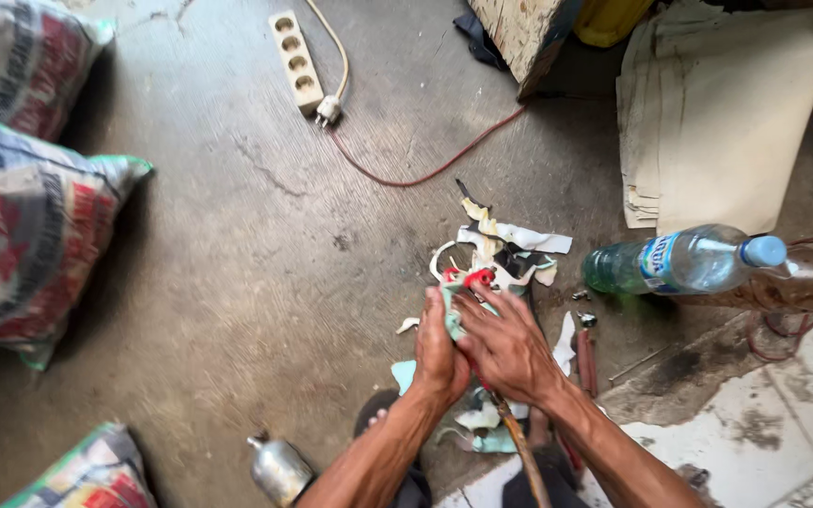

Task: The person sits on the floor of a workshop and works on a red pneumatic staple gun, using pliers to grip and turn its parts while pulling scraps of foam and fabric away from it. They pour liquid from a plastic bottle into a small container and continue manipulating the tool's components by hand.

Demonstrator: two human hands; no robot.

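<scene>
Both my hands meet over the concrete floor near the bottom centre. My left hand (439,350) is closed around a small pale green piece (451,299) with a red part (478,278) at its top. My right hand (508,346) lies over the same piece, fingers spread across it, pressing against the left hand. A thin brown stick or cable (519,442) runs down from under my right hand. Scraps of white, green and black material (510,246) lie just beyond the hands.
A white power strip (296,61) and a red cord (425,169) lie farther off. Printed sacks (30,235) are at the left. A clear plastic bottle (684,261) lies at the right beside a stack of cardboard sheets (726,122). A small metal canister (279,468) stands near my left forearm.
</scene>
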